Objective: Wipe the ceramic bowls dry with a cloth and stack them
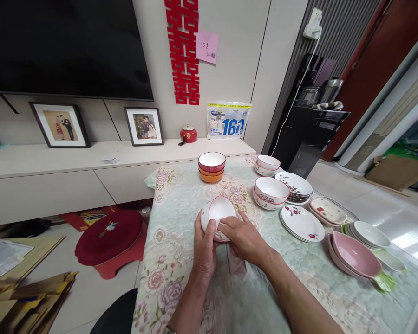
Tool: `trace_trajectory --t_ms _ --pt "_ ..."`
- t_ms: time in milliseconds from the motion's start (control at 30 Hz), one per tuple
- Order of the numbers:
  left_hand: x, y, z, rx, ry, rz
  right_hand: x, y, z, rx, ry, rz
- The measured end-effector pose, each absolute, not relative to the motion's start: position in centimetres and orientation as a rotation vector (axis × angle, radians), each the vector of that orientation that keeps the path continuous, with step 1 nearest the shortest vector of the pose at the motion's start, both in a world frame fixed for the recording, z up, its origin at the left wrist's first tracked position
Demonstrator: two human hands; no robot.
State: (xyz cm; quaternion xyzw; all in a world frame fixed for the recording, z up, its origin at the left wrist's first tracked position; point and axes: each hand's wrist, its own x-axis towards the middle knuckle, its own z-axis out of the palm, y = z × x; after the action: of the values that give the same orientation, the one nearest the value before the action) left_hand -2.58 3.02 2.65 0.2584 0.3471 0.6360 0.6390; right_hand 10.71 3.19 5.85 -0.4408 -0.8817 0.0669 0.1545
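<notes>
My left hand (205,248) grips a white bowl (223,208) with a red rim, tilted above the table with its inside partly showing. A greyish-pink cloth (236,263) hangs from under my right hand (242,236), whose fingers press against the bowl's near side. Beyond the bowl stands a stack of red and orange bowls (212,168). To the right are two stacked white bowls with red rims (271,189) and a pile of white plates with red flowers (302,223).
A floral tablecloth (170,260) covers the table. On its right are dark-patterned plates (294,183), smaller bowls (267,163), rectangular dishes (329,209), white bowls (372,232) and pink leaf-handled bowls (357,254). A red stool (109,236) stands left; a white cabinet (125,160) runs behind.
</notes>
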Motion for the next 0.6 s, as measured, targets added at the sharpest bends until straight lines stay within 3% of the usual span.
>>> trace_trajectory --t_ms 367,600 --pt "-2.9 3.2 1.5 0.78 0.95 1.468 8.2 2.3 5.1 -1.157 -2.13 0.642" --pt "-3.0 3.3 1.9 0.762 0.927 1.526 9.6 2.6 5.7 -1.262 -2.563 0.165"
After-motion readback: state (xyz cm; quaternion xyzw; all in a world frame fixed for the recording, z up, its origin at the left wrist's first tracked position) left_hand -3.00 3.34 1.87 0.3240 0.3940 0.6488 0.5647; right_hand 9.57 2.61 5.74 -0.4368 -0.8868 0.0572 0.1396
